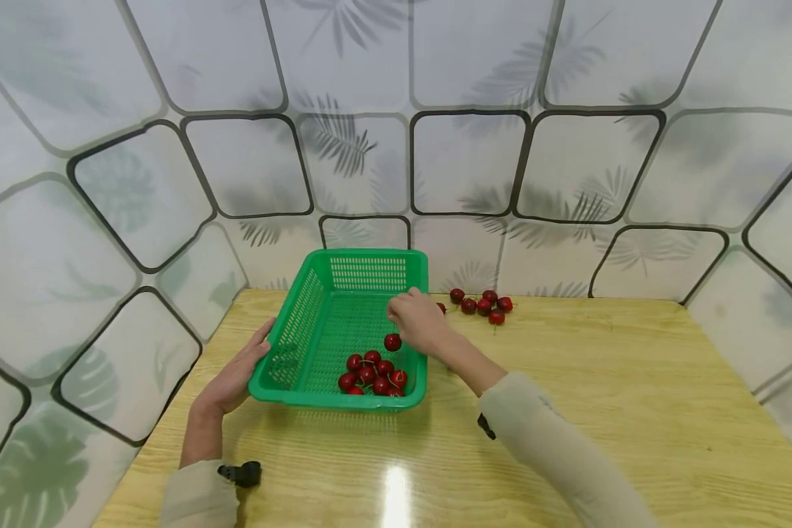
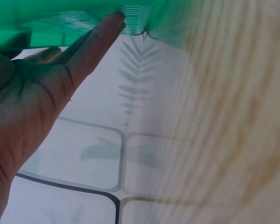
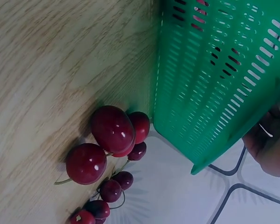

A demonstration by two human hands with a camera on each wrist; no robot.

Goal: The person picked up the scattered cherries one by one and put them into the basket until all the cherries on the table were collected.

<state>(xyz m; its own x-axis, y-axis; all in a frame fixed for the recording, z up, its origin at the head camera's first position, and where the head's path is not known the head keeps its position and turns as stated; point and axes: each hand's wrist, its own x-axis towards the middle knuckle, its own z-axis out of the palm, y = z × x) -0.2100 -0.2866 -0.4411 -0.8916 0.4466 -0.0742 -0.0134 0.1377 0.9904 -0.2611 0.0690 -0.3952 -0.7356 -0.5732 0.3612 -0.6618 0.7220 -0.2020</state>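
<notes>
A green plastic basket (image 1: 284, 398) with slotted walls stands on the wooden table, a cluster of dark red cherries (image 1: 367, 375) in its near right corner. My left hand (image 1: 239, 372) rests against the basket's left side, fingers fairly straight along the wall in the left wrist view. Over the right rim reaches my right hand (image 1: 419, 321), fingers curled and pinched together. Just below them hangs a single cherry (image 1: 392, 342), apart from the cluster; its stem is too small to make out. The right wrist view has this hand (image 3: 273, 144) partly behind the basket rim.
More cherries (image 1: 484, 306), some with stems, lie on the table (image 1: 567, 396) right of the basket, close to the back wall. One is partly hidden behind the right hand. A patterned covering (image 1: 468, 161) rises behind the table and along both sides.
</notes>
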